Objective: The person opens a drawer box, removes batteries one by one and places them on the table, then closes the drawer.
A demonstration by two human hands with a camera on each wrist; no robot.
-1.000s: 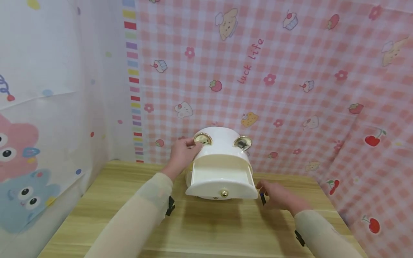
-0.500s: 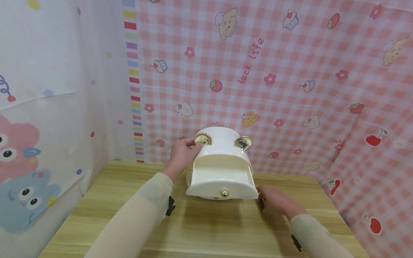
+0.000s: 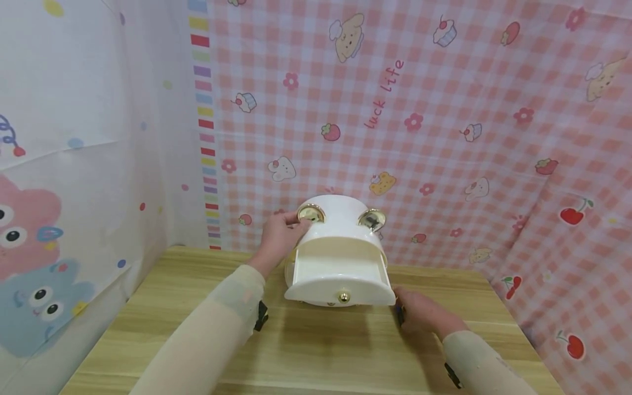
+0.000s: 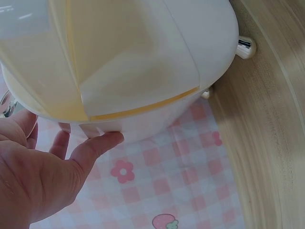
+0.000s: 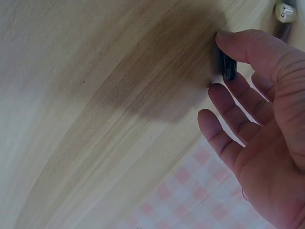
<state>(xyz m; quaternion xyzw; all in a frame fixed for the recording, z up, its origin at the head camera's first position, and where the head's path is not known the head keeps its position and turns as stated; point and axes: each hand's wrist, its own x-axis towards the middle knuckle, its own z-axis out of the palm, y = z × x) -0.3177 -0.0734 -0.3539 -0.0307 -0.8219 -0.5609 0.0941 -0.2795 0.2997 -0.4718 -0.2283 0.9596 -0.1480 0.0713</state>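
A glossy white drawer box [image 3: 336,211] with two gold-rimmed, ear-like discs stands on the table. Its upper drawer [image 3: 316,286] is pulled out toward me, with a gold knob [image 3: 343,297] on the front. My left hand [image 3: 280,237] holds the box at the left gold-rimmed ear [image 3: 311,213]. In the left wrist view, the fingers [image 4: 97,145] lie against the box wall. Low beside the drawer's right end, my right hand [image 3: 427,312] pinches a small, dark, cylinder-like piece [image 5: 227,64] between thumb and fingers, close over the tabletop. Its exact kind I cannot tell.
The wooden table [image 3: 217,340] reaches back to a pink checked cloth [image 3: 316,71] hung just behind the box. A white printed cloth [image 3: 99,208] hangs on the left side. Small gold feet [image 4: 246,47] hold the box up.
My right hand has shifted slightly left, toward the drawer's right end, with the dark piece in its fingers. The left hand, box and pulled-out drawer stay in place.
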